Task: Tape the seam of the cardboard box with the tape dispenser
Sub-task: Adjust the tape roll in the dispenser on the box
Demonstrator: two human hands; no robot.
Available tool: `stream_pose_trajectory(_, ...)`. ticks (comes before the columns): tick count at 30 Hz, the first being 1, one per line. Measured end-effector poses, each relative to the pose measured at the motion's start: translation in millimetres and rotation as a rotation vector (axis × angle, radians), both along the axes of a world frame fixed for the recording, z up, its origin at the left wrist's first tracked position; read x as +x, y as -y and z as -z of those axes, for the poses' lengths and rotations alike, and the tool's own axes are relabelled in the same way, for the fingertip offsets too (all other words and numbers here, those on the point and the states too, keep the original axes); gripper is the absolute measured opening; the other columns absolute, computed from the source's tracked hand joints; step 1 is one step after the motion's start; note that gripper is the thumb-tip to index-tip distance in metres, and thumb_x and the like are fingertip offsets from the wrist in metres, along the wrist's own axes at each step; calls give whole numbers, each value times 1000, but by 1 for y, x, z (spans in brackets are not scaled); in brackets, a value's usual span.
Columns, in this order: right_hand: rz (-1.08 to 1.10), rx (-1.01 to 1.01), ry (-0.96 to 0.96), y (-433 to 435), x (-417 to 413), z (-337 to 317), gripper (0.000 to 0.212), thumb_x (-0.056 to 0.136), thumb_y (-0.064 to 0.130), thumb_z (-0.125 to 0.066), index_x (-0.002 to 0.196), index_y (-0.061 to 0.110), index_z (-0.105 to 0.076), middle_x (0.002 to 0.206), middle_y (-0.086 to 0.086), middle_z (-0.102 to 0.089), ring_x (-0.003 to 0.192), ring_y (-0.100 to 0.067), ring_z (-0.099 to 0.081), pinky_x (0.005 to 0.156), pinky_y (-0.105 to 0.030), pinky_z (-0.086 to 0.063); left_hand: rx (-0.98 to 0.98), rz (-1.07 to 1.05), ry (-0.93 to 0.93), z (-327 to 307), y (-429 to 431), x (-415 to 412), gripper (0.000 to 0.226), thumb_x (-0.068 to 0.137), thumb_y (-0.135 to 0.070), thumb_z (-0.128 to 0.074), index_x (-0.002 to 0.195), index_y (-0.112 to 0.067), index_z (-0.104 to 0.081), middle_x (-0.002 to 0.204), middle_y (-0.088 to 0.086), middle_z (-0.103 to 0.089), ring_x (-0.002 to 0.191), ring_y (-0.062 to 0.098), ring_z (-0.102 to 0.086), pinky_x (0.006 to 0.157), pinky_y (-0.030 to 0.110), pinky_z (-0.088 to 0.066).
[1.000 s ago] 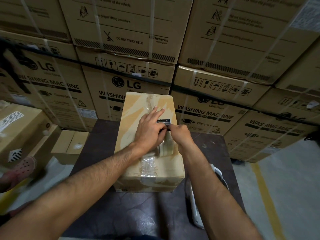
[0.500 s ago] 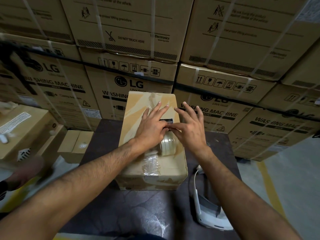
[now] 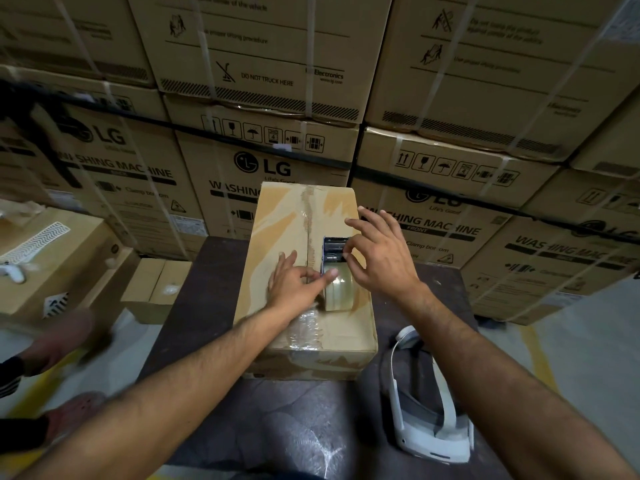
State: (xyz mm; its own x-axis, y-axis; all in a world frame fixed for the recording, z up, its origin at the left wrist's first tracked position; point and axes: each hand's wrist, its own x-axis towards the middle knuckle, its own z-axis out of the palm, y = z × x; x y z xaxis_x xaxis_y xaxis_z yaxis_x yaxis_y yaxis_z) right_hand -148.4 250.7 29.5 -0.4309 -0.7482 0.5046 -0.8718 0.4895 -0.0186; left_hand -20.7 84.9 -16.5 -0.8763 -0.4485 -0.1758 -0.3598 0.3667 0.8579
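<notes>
A tall cardboard box (image 3: 280,237) lies on a dark table (image 3: 214,327), its centre seam (image 3: 307,233) running away from me under old clear tape. The tape dispenser (image 3: 335,271), with a black serrated head and a clear roll, rests on the box top just right of the seam. My left hand (image 3: 292,284) lies on the box across the seam, thumb and forefinger pinched at the roll's left edge. My right hand (image 3: 379,259) hovers on the right, its thumb and forefinger pinching the dispenser's head and the other fingers spread.
A white headset (image 3: 427,415) lies on the table right of the box. Strapped washing-machine cartons (image 3: 263,133) form a wall behind. Smaller cartons (image 3: 157,289) stand at the left. Another person's blurred feet (image 3: 52,344) show at the left floor edge.
My left hand slid back toward me, off the dispenser's head and down to the roll. The black head now shows. My right hand stays at the head with fingers spread.
</notes>
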Motion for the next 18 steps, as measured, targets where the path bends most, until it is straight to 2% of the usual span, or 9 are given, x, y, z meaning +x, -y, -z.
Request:
stream_pose_trajectory(2,-11,-4,13,1,-1,-1,13,94,31,-68,94,20,-75,141,-5,-68,150,-30,-47,124,-56,-31,44,-9,39,0,-4,-4,70,62,-94,-55,83,-32,-79,172,-6,-21,160,15,2,128,55,-4)
stream_pose_trajectory(5,-12,-2,38,3,-4,-3,11,94,31,-70,94,21,-75,139,-3,-69,149,-29,-48,122,-54,-34,147,-25,39,4,-6,-8,64,68,-85,-65,75,-23,-78,170,-8,-26,160,14,4,128,54,-3)
stream_pose_trajectory(9,83,-27,113,5,-5,-4,13,94,34,-67,90,24,-74,135,3,-71,148,-24,-48,119,-53,-34,229,-40,-15,4,-6,-9,69,60,-85,-69,73,-18,-79,169,-9,-29,160,11,4,128,56,-2)
stream_pose_trajectory(11,160,-50,182,8,-6,-4,14,93,35,-66,89,25,-75,134,5,-71,148,-21,-47,118,-51,-35,208,-38,-42,-1,-7,-8,61,72,-74,-73,65,-14,-75,167,-9,-33,160,10,2,128,54,-1)
stream_pose_trajectory(13,220,-43,210,10,-6,-4,17,92,36,-64,89,24,-76,133,6,-71,147,-20,-47,116,-51,-36,164,-35,-55,-3,-8,-8,54,81,-65,-75,56,-17,-66,165,-11,-36,159,10,-1,129,51,1)
stream_pose_trajectory(15,222,13,146,9,-8,0,22,90,38,-61,87,22,-75,128,3,-73,142,-22,-53,114,-52,-39,146,-45,-52,-3,-10,-8,55,82,-63,-75,55,-17,-63,165,-11,-37,159,9,-3,129,50,1)
stream_pose_trajectory(18,109,94,16,7,-8,4,24,84,37,-62,86,16,-74,116,-2,-76,127,-28,-64,109,-53,-43,136,-66,-58,0,-13,-7,56,82,-63,-75,57,-15,-63,164,-10,-40,159,8,-5,129,49,1)
